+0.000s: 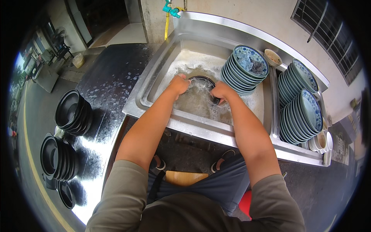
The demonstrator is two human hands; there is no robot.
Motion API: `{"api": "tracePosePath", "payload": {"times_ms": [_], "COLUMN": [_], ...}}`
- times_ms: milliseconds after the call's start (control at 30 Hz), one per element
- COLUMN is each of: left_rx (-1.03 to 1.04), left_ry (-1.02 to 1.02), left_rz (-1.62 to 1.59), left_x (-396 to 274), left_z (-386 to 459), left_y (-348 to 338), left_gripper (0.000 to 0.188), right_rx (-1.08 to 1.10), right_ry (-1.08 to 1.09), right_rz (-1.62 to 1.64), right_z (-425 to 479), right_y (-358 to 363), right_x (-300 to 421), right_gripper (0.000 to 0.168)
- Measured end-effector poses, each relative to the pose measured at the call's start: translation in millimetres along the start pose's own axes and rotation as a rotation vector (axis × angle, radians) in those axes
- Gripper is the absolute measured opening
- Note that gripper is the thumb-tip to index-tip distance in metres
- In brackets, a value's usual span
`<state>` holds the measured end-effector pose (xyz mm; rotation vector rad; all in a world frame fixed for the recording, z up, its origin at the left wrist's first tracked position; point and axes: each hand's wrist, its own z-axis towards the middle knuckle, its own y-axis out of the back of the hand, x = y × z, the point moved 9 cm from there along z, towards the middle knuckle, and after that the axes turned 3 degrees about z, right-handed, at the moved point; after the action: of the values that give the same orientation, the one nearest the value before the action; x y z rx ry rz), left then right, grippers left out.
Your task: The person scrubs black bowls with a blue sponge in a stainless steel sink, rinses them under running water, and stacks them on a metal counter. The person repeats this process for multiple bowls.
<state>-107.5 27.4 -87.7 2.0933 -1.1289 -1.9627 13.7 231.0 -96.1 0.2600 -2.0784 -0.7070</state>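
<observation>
Both hands grip a black bowl [203, 77] that is partly sunk in foamy water, with its dark rim showing above the surface. My left hand [180, 84] holds the rim on the left side. Opposite it, my right hand [223, 92] has its fingers around the right edge. Cloudy water hides the bowl's base. All of this is inside a stainless steel sink [200, 127]. Just right of my right hand rises a tall stack of blue-patterned bowls [239, 79], standing in the suds. A wet blue-grey cloth [245, 62] lies in its top bowl.
Two tilted stacks of patterned bowls [294, 81] fill the right compartment, with white cups or small bowls [317, 142] beside them. A small bowl [273, 57] holds scraps near the backsplash. Stacked black bowls [72, 113] stand on the dark table [110, 69]. A teal tap [171, 11] is behind.
</observation>
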Motion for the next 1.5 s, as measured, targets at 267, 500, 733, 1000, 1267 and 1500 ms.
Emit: {"api": "tracePosePath", "payload": {"times_ms": [267, 500, 733, 1000, 1267, 1500], "left_rx": [-0.115, 0.185, 0.483, 0.563, 0.375, 0.07], "left_ry": [0.057, 0.086, -0.014, 0.042, 0.058, -0.057], "left_rz": [-0.366, -0.578, -0.067, -0.33, -0.723, -0.674], "left_x": [-10, -27, -43, -45, -46, -44], "left_z": [-12, -22, -44, -46, -34, -26], "left_y": [17, -8, -41, -45, -22, 10], "left_gripper": [0.076, 0.054, 0.075, 0.075, 0.043, 0.019], "right_rx": [0.096, 0.086, 0.068, -0.047, -0.527, -0.765], "right_ry": [-0.03, 0.234, 0.25, 0.452, 0.771, 0.688], "right_rz": [0.641, 0.957, 1.134, 1.108, 0.759, 0.385], "right_z": [-4, -3, 7, -13, -51, -70], "right_y": [-4, -6, -12, 10, 48, 72], "right_x": [8, 43, 47, 64, 87, 90], "right_gripper": [0.032, 0.03, 0.024, 0.022, 0.034, 0.049]}}
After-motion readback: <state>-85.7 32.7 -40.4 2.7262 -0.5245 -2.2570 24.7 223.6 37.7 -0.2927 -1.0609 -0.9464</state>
